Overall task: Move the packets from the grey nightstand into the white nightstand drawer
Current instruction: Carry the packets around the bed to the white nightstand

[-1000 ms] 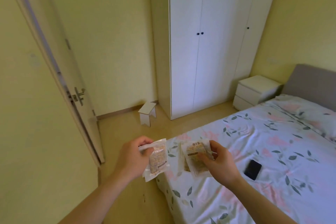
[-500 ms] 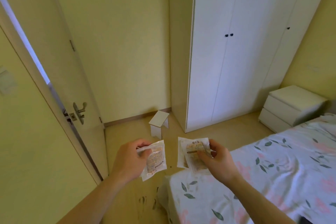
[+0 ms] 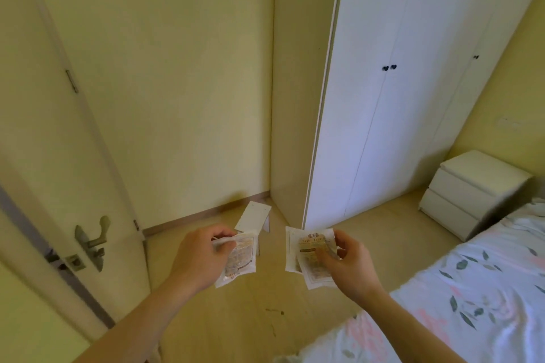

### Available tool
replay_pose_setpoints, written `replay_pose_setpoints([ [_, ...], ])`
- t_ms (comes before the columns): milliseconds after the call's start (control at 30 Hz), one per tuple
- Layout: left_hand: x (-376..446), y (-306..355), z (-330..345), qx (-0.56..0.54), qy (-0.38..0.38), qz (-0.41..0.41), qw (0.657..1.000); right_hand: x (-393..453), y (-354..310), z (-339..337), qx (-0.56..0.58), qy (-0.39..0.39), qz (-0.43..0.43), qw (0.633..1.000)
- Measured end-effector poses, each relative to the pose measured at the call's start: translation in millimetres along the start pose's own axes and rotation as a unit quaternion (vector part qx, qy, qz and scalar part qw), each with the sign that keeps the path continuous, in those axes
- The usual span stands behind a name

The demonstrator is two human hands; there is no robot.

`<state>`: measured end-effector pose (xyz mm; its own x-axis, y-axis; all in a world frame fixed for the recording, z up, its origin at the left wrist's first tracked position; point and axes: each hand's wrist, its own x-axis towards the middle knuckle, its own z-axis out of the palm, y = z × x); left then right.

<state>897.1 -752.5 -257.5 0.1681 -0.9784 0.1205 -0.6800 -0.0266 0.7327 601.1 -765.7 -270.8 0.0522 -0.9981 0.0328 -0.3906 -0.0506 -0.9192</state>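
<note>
Between the two raised hands, over bare floor, the fingers do the holding. The left hand [image 3: 203,259] curls thumb and fingertips around the upper edge of a flat, translucent plastic packet [image 3: 240,256], which hangs down from the grip with its lower corner free; the film looks crinkled and glossy, with tan printed contents showing through. The right hand [image 3: 348,265] pinches a small fan of packets [image 3: 309,253], thumb lying across their printed faces and the other fingers behind. At least two sheets overlap here, rectangular, white-bordered, with dark characters along the top of the front one; the exact count cannot be told. The two bundles are near each other but apart, with a strip of floor showing between them.

Both forearms are bare and reach in from the bottom edge. Beneath them lies smooth, pale wood-look flooring [image 3: 383,233] with a few dark scuffs. A small white step stool [image 3: 255,216], flat-topped and boxy, stands on the floor just beyond the left-hand packet. Behind it rises a tall white wardrobe [image 3: 413,97] with matte flat doors and small round dark knobs. The white nightstand [image 3: 472,188] sits well to the right against the yellow wall, a squared cabinet with two plain drawer fronts, both closed. A bed [image 3: 472,289] covered in a soft, rumpled floral sheet fills the lower right. At left, a cream door [image 3: 88,156] carries a dull metal lever handle.
</note>
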Motion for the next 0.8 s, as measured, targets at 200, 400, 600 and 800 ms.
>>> replay_pose_setpoints([
  [200,107,0,21,-0.004,-0.091,0.037,0.995,54,-1,1,0.008,0.077,0.032,0.996],
  [400,213,22,72,-0.011,-0.136,0.066,0.988,131,29,-24,0.009,0.135,0.054,0.989],
  [600,332,56,139,0.030,-0.177,0.094,0.979,233,83,-53,0.032,0.190,0.092,0.977],
  [800,445,120,204,0.023,-0.175,0.126,0.976,328,99,-120,0.023,0.217,0.103,0.970],
])
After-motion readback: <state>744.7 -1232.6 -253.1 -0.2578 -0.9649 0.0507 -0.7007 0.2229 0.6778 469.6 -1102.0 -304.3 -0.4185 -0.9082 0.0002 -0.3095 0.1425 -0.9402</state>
